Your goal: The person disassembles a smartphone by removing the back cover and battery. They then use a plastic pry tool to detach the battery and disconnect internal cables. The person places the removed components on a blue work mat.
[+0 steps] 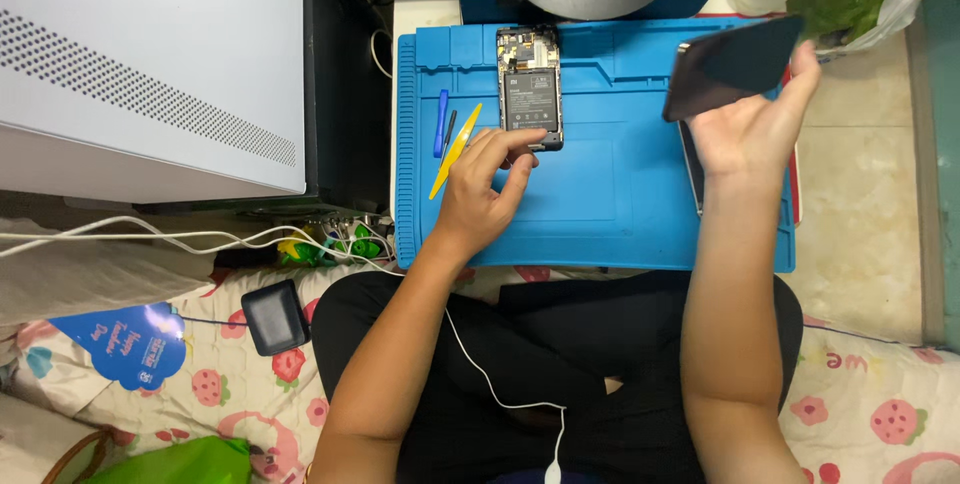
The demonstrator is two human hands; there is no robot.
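Landmark: blue work mat (pixel 620 214) on the low table; all places below are read from it.
Opened phone (pixel 529 87): lies back-up at the mat's far centre-left, cover off, battery and board showing; long axis runs near-to-far, its near short end toward the person.
Left hand (pixel 487 184): rests on the mat just near of the phone; fingers curled, thumb and forefinger tips (pixel 532 136) touching the phone's near edge; a light pinch, not a full grip.
Right hand (pixel 752 124): raised over the mat's right part, well apart from the phone; fingers clasped round a dark flat panel (pixel 733 66), held tilted, its long axis slanting up to the right.
Nearer hand: the left, in contact; the right is occupied.
Tools: yellow pry pick (pixel 455 152) and blue spudger (pixel 441 122) lie on the mat just left of the phone, beside the left hand; both untouched.
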